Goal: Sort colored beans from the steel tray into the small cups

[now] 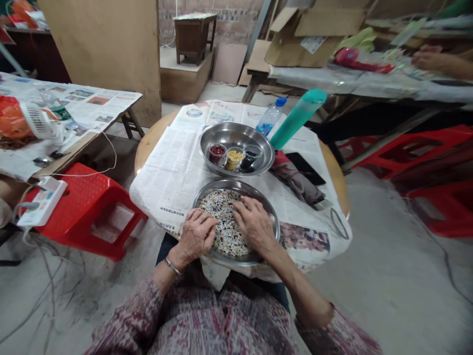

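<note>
I have both hands over the near steel bowl (pixel 236 184), which is full of tiny mixed bits (pixel 228 231), white, yellow and dark, too small to name. My left hand (pixel 197 232) is curled at the left side of the pile, and my right hand (pixel 254 226) has bent fingers on the right side. I can't tell if either one is pinching any bits. Just past it, another steel bowl (pixel 236 132) holds a red-filled cup (pixel 217 154), a yellow-filled cup (pixel 234 159) and a black-filled cup (pixel 250 158)
</note>
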`<state>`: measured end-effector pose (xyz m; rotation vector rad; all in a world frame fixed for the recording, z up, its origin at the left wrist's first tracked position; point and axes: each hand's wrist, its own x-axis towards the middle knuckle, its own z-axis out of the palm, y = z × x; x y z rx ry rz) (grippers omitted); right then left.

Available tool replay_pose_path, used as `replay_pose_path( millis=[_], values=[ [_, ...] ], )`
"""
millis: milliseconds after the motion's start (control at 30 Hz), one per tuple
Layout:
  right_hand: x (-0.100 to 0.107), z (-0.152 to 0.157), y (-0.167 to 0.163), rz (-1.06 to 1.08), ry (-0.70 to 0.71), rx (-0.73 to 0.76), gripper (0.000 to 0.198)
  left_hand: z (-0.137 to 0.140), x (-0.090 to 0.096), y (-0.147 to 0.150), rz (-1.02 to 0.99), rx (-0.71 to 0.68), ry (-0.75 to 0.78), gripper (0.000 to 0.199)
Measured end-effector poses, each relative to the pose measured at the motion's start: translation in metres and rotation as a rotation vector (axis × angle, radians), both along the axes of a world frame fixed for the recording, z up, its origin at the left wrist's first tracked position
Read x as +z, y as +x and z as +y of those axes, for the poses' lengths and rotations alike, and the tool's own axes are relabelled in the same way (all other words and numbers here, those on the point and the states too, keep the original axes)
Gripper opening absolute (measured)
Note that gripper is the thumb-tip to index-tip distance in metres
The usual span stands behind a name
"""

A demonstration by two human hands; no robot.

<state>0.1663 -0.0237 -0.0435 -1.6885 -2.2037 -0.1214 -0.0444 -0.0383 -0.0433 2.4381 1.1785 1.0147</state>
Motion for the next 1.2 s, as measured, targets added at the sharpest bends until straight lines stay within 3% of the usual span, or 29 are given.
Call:
replay_pose_path(
  millis=[33,100,167,233,300,400,467,633,767,900,967,1133,1200],
  values=[
    [0.001,-0.003,0.002,-0.003,-0.016,-0.042,0.036,0.000,0.005,-0.001,0.043,0.000,-0.010,0.021],
    [0.002,-0.009,0.005,-0.008,-0.062,-0.082,0.051,0.002,0.015,-0.002,0.155,-0.012,-0.031,0.046],
    [0.003,-0.014,0.006,-0.005,-0.107,-0.079,0.063,0.004,0.021,-0.001,0.272,-0.022,-0.054,0.073],
    [0.003,-0.019,0.005,0.021,-0.136,-0.054,0.065,0.007,0.023,0.002,0.362,-0.001,-0.073,0.085],
    [0.001,-0.020,0.003,0.081,-0.161,-0.002,0.054,0.010,0.020,0.007,0.411,0.032,-0.097,0.078],
    [-0.004,-0.018,-0.002,0.232,-0.213,0.101,0.029,0.016,0.013,0.017,0.392,-0.002,-0.173,0.039],
    [-0.008,-0.013,-0.006,0.338,-0.227,0.128,0.025,0.023,0.010,0.024,0.333,-0.044,-0.232,0.025],
    [-0.010,0.008,-0.004,0.480,-0.169,0.081,0.034,0.046,0.018,0.042,0.244,-0.031,-0.276,0.026],
    [-0.002,0.017,0.010,0.392,-0.088,-0.012,0.039,0.064,0.032,0.049,0.350,-0.028,-0.245,0.023],
    [0.004,0.015,0.017,0.226,-0.127,-0.084,0.039,0.073,0.039,0.048,0.502,-0.024,-0.274,0.065],
    [0.004,0.015,0.014,0.190,-0.170,-0.078,0.042,0.076,0.038,0.050,0.533,-0.028,-0.312,0.075],
    [0.000,0.027,0.003,0.303,-0.258,-0.064,0.028,0.084,0.027,0.059,0.456,-0.113,-0.320,0.029],
    [0.001,0.028,0.004,0.394,-0.286,-0.029,0.026,0.083,0.025,0.057,0.417,-0.139,-0.322,0.023]
  ],
)
